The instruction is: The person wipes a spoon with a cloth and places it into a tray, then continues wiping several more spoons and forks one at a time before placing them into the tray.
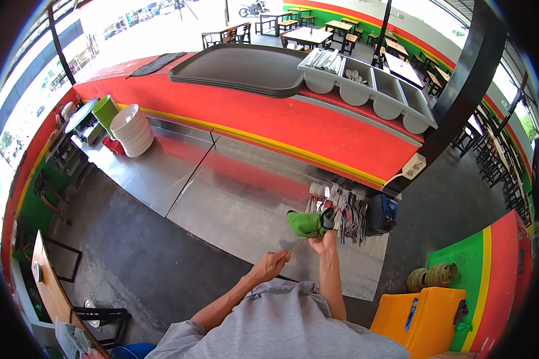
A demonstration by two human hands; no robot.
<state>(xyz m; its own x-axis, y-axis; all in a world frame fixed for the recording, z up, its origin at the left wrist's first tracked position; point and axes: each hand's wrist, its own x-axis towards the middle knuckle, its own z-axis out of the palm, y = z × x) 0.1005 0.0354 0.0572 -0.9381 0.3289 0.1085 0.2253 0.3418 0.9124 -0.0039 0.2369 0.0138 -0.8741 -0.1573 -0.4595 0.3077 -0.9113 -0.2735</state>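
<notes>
My left hand (269, 265) is closed around the thin handle of a piece of cutlery (297, 246), whose kind I cannot make out. My right hand (324, 242) grips a green cloth (305, 224) with a dark grey edge, bunched over the far end of that piece. Just beyond my right hand, forks and other cutlery (354, 216) lie in rows on the steel counter (233, 206). A dark blue bag-like item (382, 214) sits against their right side.
Above the counter, a red ledge (233, 107) bears stacked brown trays (236, 69) and a grey cutlery holder (356, 90) with several compartments. White plates (133, 131) and green plates (105, 112) are stacked at the left. An orange box (422, 320) stands at my right.
</notes>
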